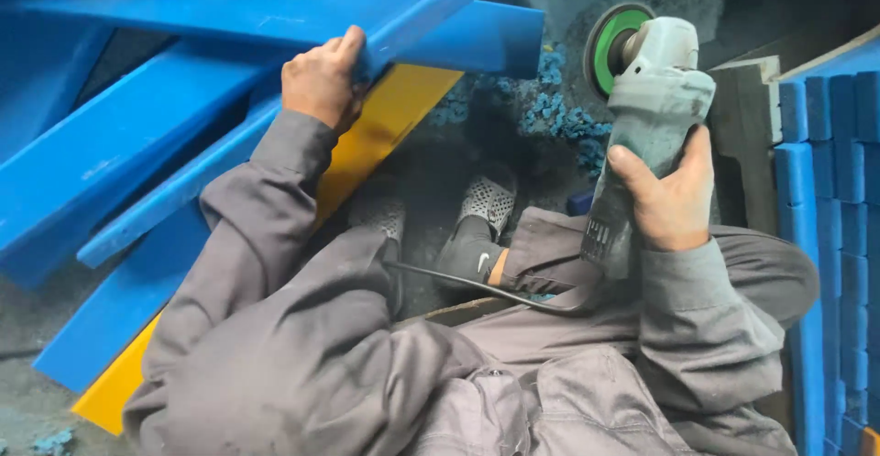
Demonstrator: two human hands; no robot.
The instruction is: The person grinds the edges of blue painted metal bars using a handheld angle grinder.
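The left hand (321, 78), at upper centre-left of the frame, has its fingers (341, 48) curled over the edge of a blue bar (275, 7), gripping it where it crosses other blue beams (110, 144) and a yellow strip (385, 126). The right hand (669, 199), at right of centre, is wrapped tight around the body of a grey angle grinder (655, 98), whose green-backed disc (612, 43) is lifted clear of the bars and touches nothing. Its black cable (458, 282) trails across the grey trousers. Blue shavings (559, 112) already litter the floor between bars and disc, so some cutting appears done; a stack of blue blocks (825, 190) fills the right edge.
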